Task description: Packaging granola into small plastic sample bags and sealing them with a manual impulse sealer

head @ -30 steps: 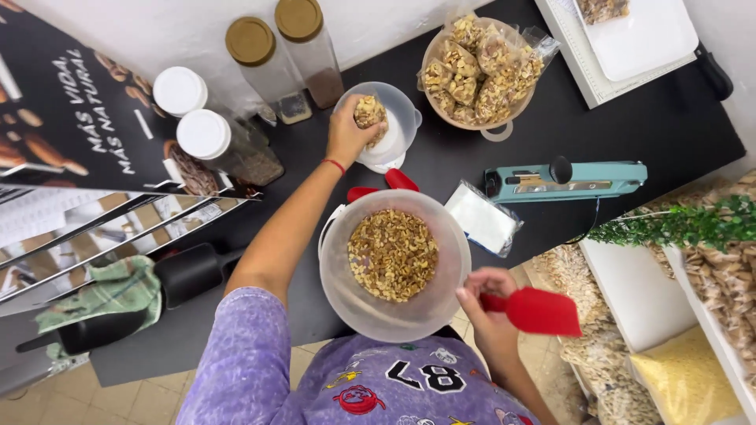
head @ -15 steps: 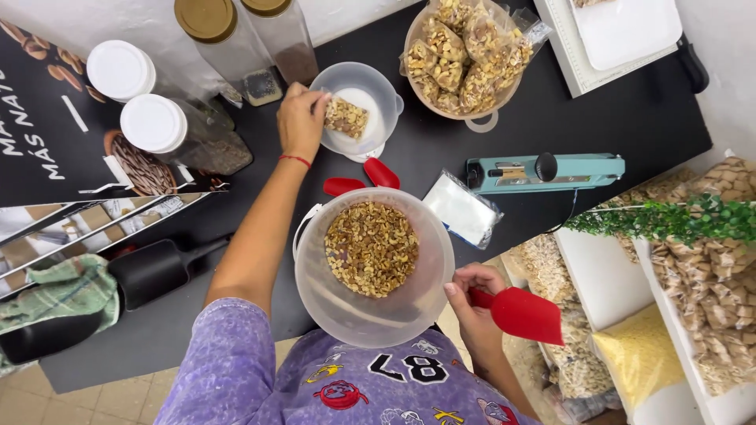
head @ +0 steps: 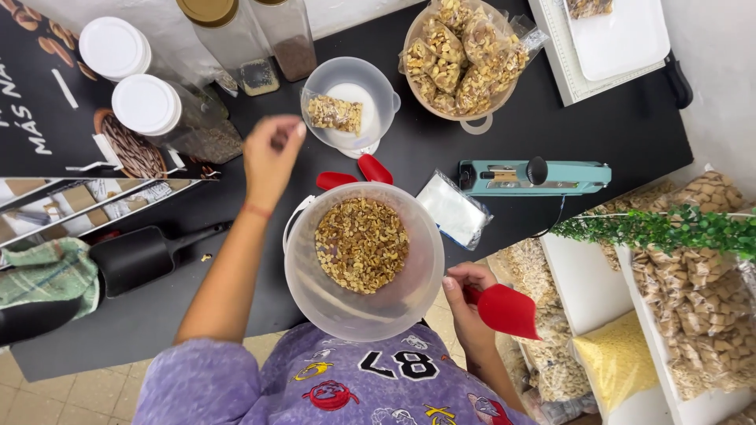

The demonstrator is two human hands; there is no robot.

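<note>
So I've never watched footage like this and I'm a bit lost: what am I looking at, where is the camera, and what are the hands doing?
There is no machine here, just a person working with bare hands. The one camera sits on their head and looks straight down, so you see their arms from above.

The surface is a black counter. On it stand a big clear bucket of chopped nuts, a small clear bowl with a filled little bag inside, a basket of packed bags, a teal sealing tool, a flat empty bag, white-lidded jars and a black scoop.

The right hand holds a red scoop beside the bucket. The left hand hovers, holding nothing I can see, between bowl and bucket.
</note>
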